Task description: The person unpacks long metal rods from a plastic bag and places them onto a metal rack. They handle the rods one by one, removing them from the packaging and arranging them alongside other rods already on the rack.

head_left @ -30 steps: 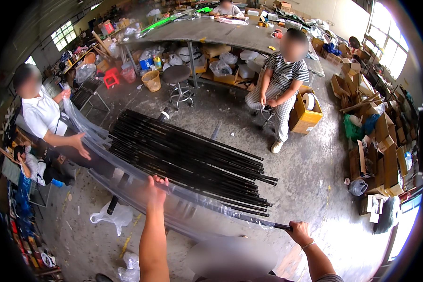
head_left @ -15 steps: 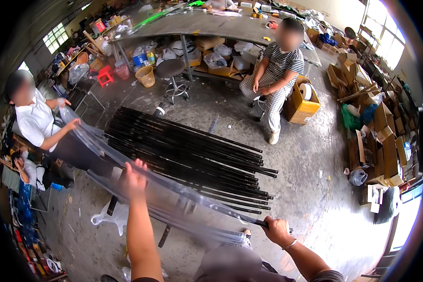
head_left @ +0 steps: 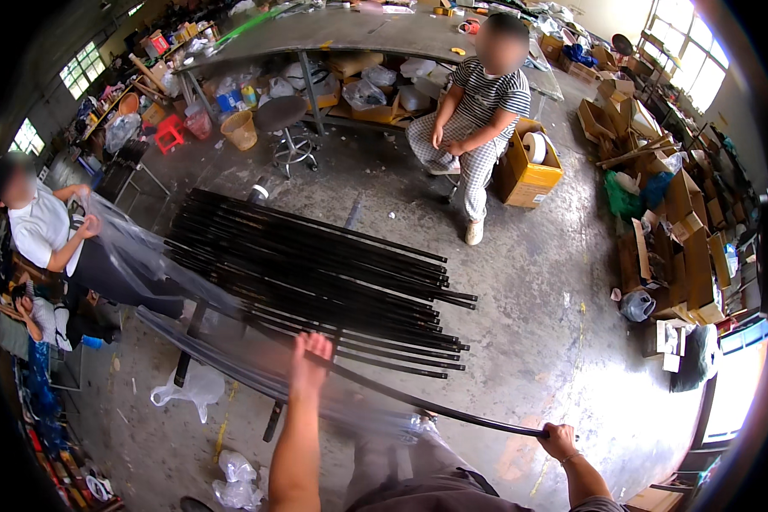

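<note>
In my right hand [head_left: 560, 444], at the lower right, is the end of a long black rod [head_left: 439, 405], with the fingers wrapped round it. The rod bows slightly toward the left, where its farther part runs into a clear plastic sleeve [head_left: 205, 294]. My left hand [head_left: 310, 363] is beside the rod near the sleeve's mouth, slightly blurred, fingers stretched upward; whether it touches the rod I cannot tell. A co-worker in a white shirt [head_left: 38, 230] holds the sleeve's far end. Another clear sleeve bundle [head_left: 222, 363] hangs nearer to me.
Many black rods [head_left: 316, 282] lie side by side on a low support ahead. Beyond sits a person in a striped shirt [head_left: 491, 98] next to a yellow carton [head_left: 520, 179]. A round stool [head_left: 282, 115] stands before a large table [head_left: 358, 34]. Cardboard boxes [head_left: 683, 205] pile up at right.
My right hand has moved right and down with the rod, and more of the rod shows outside the sleeve. My left hand has moved right, along the rod. The view has shifted slightly.
</note>
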`<state>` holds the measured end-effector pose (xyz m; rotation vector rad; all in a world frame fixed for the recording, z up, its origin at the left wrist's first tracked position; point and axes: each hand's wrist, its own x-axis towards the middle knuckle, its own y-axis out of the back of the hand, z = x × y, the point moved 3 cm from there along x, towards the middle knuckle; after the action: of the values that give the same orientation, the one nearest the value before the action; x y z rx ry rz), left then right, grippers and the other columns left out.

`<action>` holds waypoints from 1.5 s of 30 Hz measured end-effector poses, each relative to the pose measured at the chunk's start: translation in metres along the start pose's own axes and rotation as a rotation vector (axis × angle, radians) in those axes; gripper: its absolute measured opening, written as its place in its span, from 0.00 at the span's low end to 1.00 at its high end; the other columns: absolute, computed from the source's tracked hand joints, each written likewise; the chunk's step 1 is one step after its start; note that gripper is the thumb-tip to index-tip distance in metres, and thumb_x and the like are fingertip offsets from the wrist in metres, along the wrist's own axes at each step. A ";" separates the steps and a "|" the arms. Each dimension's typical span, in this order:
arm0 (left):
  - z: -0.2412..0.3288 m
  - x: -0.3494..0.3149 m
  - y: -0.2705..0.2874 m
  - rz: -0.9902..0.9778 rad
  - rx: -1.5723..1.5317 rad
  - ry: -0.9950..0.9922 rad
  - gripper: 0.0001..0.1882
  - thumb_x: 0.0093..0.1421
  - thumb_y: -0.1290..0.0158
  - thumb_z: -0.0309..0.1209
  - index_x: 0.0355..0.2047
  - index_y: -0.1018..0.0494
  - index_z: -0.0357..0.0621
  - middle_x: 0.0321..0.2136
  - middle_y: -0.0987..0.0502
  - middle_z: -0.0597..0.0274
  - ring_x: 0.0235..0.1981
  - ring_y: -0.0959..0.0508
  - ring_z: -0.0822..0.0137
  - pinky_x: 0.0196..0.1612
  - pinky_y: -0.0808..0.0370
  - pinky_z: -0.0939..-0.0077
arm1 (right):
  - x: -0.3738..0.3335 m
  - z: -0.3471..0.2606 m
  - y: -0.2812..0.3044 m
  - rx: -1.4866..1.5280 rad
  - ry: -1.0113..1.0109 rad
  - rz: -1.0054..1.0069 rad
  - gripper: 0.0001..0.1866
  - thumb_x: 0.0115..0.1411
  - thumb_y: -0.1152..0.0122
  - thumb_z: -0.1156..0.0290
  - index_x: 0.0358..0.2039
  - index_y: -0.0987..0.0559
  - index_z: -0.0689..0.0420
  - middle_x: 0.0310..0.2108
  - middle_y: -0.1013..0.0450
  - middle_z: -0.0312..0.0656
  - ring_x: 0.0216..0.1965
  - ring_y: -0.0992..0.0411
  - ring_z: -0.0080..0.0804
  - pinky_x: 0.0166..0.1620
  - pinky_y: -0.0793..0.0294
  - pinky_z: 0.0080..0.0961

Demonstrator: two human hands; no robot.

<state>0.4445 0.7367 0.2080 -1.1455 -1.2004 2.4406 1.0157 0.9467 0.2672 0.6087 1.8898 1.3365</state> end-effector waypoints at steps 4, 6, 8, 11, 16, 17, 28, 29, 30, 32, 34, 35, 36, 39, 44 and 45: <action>-0.083 -0.018 0.028 -0.142 -0.019 0.166 0.09 0.61 0.55 0.39 0.33 0.31 0.48 0.26 0.29 0.69 0.30 0.29 0.69 0.45 0.32 0.64 | -0.043 0.060 -0.003 -0.096 -0.152 -0.170 0.09 0.44 0.36 0.61 0.19 0.24 0.50 0.23 0.28 0.38 0.31 0.28 0.37 0.36 0.32 0.35; -0.120 -0.029 0.028 -0.175 -0.034 0.224 0.10 0.62 0.56 0.40 0.28 0.33 0.49 0.21 0.35 0.71 0.26 0.33 0.71 0.44 0.34 0.64 | -0.048 0.070 -0.004 -0.099 -0.142 -0.171 0.08 0.44 0.35 0.62 0.22 0.24 0.50 0.23 0.29 0.38 0.32 0.29 0.37 0.38 0.33 0.36; -0.147 -0.035 0.019 -0.177 -0.064 0.222 0.08 0.61 0.54 0.38 0.27 0.34 0.50 0.20 0.37 0.73 0.26 0.35 0.72 0.43 0.34 0.64 | -0.041 0.052 0.005 -0.061 -0.022 -0.144 0.12 0.43 0.34 0.65 0.29 0.25 0.50 0.25 0.28 0.38 0.34 0.30 0.38 0.39 0.34 0.36; -0.172 -0.039 0.003 -0.186 -0.063 0.196 0.07 0.60 0.52 0.36 0.27 0.34 0.51 0.21 0.37 0.72 0.26 0.36 0.72 0.43 0.33 0.64 | -0.025 0.013 0.013 0.001 -0.099 -0.125 0.15 0.45 0.35 0.65 0.33 0.26 0.52 0.30 0.30 0.41 0.36 0.31 0.42 0.40 0.34 0.36; -0.144 -0.023 -0.020 -0.310 -0.038 0.111 0.07 0.61 0.53 0.36 0.35 0.33 0.49 0.24 0.36 0.70 0.28 0.35 0.72 0.44 0.32 0.66 | 0.017 -0.010 -0.010 0.187 -0.105 -0.083 0.10 0.47 0.37 0.67 0.30 0.26 0.54 0.29 0.30 0.40 0.36 0.32 0.40 0.39 0.38 0.38; -0.130 -0.017 -0.017 -0.373 -0.047 0.077 0.08 0.61 0.53 0.36 0.39 0.32 0.49 0.26 0.35 0.69 0.30 0.34 0.72 0.44 0.32 0.65 | 0.028 -0.013 -0.017 0.220 -0.090 -0.110 0.10 0.47 0.37 0.67 0.29 0.27 0.54 0.29 0.29 0.40 0.36 0.32 0.39 0.39 0.39 0.37; -0.063 -0.048 0.147 0.377 0.367 0.116 0.14 0.60 0.52 0.37 0.44 0.35 0.45 0.39 0.28 0.61 0.41 0.27 0.66 0.44 0.29 0.66 | 0.226 -0.170 -0.122 0.112 0.188 -0.036 0.10 0.53 0.44 0.62 0.30 0.31 0.54 0.30 0.30 0.41 0.36 0.32 0.44 0.35 0.39 0.43; -0.057 -0.059 0.168 0.400 0.369 0.130 0.13 0.60 0.52 0.37 0.42 0.34 0.45 0.37 0.27 0.61 0.39 0.26 0.66 0.42 0.28 0.67 | 0.244 -0.194 -0.133 0.111 0.220 0.000 0.11 0.53 0.44 0.62 0.31 0.31 0.55 0.30 0.30 0.41 0.36 0.31 0.44 0.35 0.39 0.43; -0.051 -0.070 0.184 0.449 0.370 0.136 0.13 0.60 0.52 0.37 0.42 0.34 0.45 0.37 0.27 0.62 0.39 0.26 0.66 0.42 0.28 0.68 | 0.260 -0.221 -0.140 0.088 0.244 -0.006 0.11 0.53 0.44 0.62 0.31 0.31 0.54 0.30 0.30 0.41 0.37 0.31 0.43 0.35 0.38 0.44; -0.041 -0.085 0.203 0.511 0.367 0.147 0.13 0.60 0.52 0.37 0.42 0.34 0.45 0.37 0.27 0.62 0.39 0.25 0.67 0.41 0.28 0.69 | 0.291 -0.255 -0.158 0.001 0.231 -0.038 0.13 0.52 0.43 0.61 0.33 0.31 0.54 0.31 0.29 0.41 0.38 0.31 0.43 0.36 0.37 0.46; -0.030 -0.091 0.214 0.542 0.357 0.164 0.13 0.60 0.52 0.37 0.43 0.34 0.45 0.37 0.27 0.62 0.39 0.25 0.67 0.42 0.28 0.69 | 0.320 -0.270 -0.171 -0.010 0.210 -0.049 0.14 0.51 0.42 0.61 0.34 0.30 0.54 0.33 0.29 0.41 0.40 0.31 0.43 0.37 0.36 0.47; -0.023 -0.094 0.223 0.548 0.354 0.153 0.13 0.60 0.52 0.37 0.43 0.34 0.45 0.37 0.27 0.62 0.39 0.25 0.67 0.42 0.28 0.69 | 0.329 -0.285 -0.172 -0.007 0.218 -0.059 0.14 0.51 0.42 0.61 0.35 0.30 0.54 0.34 0.28 0.41 0.41 0.31 0.43 0.38 0.36 0.48; -0.016 -0.094 0.231 0.553 0.351 0.142 0.14 0.60 0.52 0.37 0.43 0.34 0.45 0.37 0.27 0.61 0.39 0.25 0.67 0.42 0.28 0.69 | 0.336 -0.299 -0.172 -0.004 0.225 -0.069 0.14 0.52 0.42 0.62 0.36 0.30 0.55 0.35 0.28 0.42 0.41 0.30 0.44 0.39 0.35 0.49; 0.004 -0.088 0.241 0.568 0.352 0.138 0.13 0.60 0.52 0.37 0.43 0.34 0.44 0.38 0.27 0.61 0.39 0.25 0.66 0.41 0.28 0.69 | 0.359 -0.309 -0.181 0.035 0.273 0.012 0.14 0.52 0.42 0.60 0.33 0.30 0.56 0.31 0.28 0.47 0.37 0.30 0.50 0.35 0.36 0.51; 0.015 -0.081 0.261 0.594 0.311 0.143 0.13 0.60 0.51 0.38 0.42 0.34 0.46 0.37 0.26 0.61 0.39 0.25 0.67 0.42 0.29 0.69 | 0.388 -0.307 -0.199 0.032 0.369 0.102 0.19 0.53 0.43 0.62 0.42 0.29 0.58 0.38 0.28 0.52 0.41 0.30 0.51 0.41 0.32 0.40; 0.015 -0.077 0.265 0.601 0.304 0.145 0.13 0.60 0.51 0.38 0.42 0.34 0.46 0.36 0.26 0.62 0.39 0.25 0.67 0.42 0.29 0.69 | 0.391 -0.303 -0.203 0.038 0.359 0.132 0.20 0.53 0.43 0.62 0.45 0.29 0.58 0.41 0.28 0.51 0.42 0.30 0.50 0.42 0.32 0.40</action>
<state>0.5280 0.5183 0.0612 -1.7313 -0.4523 2.7429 0.5421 0.9823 0.0218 0.5469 2.1958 1.5823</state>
